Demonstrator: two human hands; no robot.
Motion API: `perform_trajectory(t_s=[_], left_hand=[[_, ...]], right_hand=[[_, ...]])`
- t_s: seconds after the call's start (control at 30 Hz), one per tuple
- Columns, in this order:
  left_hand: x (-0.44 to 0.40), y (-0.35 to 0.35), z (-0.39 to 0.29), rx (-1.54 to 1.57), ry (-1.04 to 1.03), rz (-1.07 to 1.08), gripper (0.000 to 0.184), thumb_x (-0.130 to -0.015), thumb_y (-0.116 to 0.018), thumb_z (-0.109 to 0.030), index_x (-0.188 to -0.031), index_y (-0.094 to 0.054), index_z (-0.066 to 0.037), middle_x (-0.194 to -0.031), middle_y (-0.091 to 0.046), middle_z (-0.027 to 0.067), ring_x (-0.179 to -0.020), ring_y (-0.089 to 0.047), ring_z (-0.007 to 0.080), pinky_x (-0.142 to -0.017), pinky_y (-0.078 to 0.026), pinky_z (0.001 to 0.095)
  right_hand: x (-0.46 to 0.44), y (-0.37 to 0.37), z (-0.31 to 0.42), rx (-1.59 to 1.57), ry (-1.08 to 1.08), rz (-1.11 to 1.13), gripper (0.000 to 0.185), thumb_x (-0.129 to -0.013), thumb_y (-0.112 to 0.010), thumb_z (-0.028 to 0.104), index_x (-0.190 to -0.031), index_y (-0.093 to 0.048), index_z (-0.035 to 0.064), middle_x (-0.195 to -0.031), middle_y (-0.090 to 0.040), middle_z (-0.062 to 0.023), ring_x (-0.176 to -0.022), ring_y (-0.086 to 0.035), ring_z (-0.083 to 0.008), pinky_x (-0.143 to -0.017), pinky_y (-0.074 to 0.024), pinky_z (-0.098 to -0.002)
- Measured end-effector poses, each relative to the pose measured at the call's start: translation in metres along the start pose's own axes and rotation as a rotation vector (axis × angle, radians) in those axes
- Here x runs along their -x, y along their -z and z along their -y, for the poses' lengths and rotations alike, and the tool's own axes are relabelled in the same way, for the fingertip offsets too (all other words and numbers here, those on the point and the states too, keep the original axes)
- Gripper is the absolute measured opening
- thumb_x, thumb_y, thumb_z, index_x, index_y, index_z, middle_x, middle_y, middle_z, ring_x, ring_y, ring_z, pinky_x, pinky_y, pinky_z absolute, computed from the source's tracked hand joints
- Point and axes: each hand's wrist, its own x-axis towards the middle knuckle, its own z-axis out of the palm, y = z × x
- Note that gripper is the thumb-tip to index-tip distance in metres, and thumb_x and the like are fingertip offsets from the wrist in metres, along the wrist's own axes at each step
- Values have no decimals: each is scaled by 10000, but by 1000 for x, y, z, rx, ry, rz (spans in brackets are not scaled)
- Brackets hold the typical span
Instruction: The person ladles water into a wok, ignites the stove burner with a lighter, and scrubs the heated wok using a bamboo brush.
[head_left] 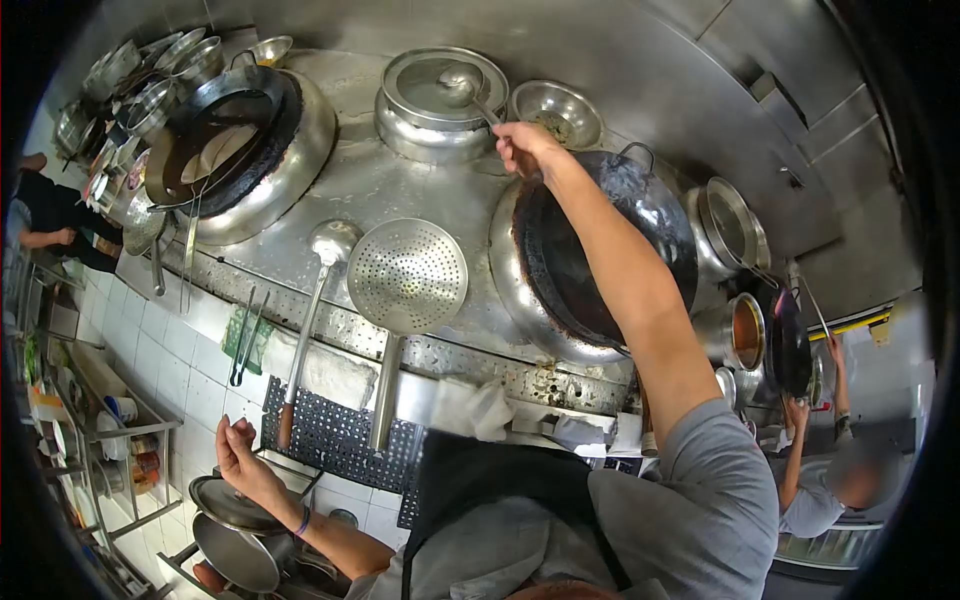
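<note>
My right hand [528, 150] is closed around the handle of a metal ladle [458, 86]. The ladle's bowl is above the mouth of a round steel pot [432, 138] at the back of the stove. My left hand [240, 462] hangs low at the left, fingers loosely curled and somewhat apart, with nothing visible in it. Below my right forearm sits a large black wok [560, 250], partly hidden by the arm. A perforated skimmer [408, 277] and a long ladle with a wooden handle end [318, 265] lie between my hands on the steel counter.
Another wok [270, 150] with dark liquid stands at the left. A steel bowl [585, 105] is behind my right hand. Tongs [248, 340] hang at the front edge. A lidded pot [235, 550] is beneath my left hand. Two other people are at the far left and right.
</note>
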Motion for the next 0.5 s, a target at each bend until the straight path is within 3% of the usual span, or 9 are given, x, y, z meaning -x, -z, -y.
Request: perform_trajectory(t_s=[0.03, 0.07, 0.13, 0.33, 0.37, 0.5], left_hand=[[-2, -2, 3, -12, -3, 21, 321, -1063, -574, -214, -1274, -650, 15, -971, -704, 81, -882, -654, 129, -835, -546, 299], [-4, -4, 5, -24, -7, 41, 325, -1064, -571, -221, -1282, -648, 7, -981, -706, 79, -886, -653, 127, -835, -544, 297], [-8, -13, 3, -38, -6, 68, 326, -1062, -575, -226, -1277, -653, 6, -975, -709, 75, -877, -653, 125, -831, -544, 297], [-12, -50, -8, -18, -22, 128, 332, -1057, -586, -231, -1272, -655, 12, -970, -710, 73, -879, -655, 134, -825, -541, 296], [-12, -57, -12, -16, -11, 140, 331, -1057, -588, -229, -1271, -655, 14, -972, -710, 77, -886, -658, 142, -822, -540, 295], [-3, -88, -16, 41, -2, 194, 333, -1056, -586, -217, -1275, -647, 27, -986, -711, 89, -918, -670, 157, -849, -550, 306]], right_hand=[[14, 1, 9, -94, -64, 62, 273, -974, -645, 234, -754, -520, 134, -614, -563, -12, -466, -519, -125, -406, -407, -293], [28, -1, 13, -313, -13, 115, 231, -988, -630, 217, -826, -495, 122, -637, -545, 3, -466, -489, -88, -399, -373, -248], [26, 7, 19, -512, -121, 177, 185, -995, -606, 161, -896, -465, 92, -690, -537, -4, -472, -482, -79, -400, -364, -234], [80, 44, 36, -749, -154, 270, 164, -990, -571, 84, -1037, -458, -24, -716, -496, -8, -501, -499, -64, -384, -375, -220], [98, 49, 38, -773, -133, 237, 230, -991, -551, 66, -1117, -433, -86, -692, -468, 4, -485, -488, -62, -368, -370, -215], [168, 81, 33, -830, -89, 297, 255, -1003, -511, 55, -1172, -404, -105, -732, -491, -23, -478, -478, -63, -349, -351, -221]])
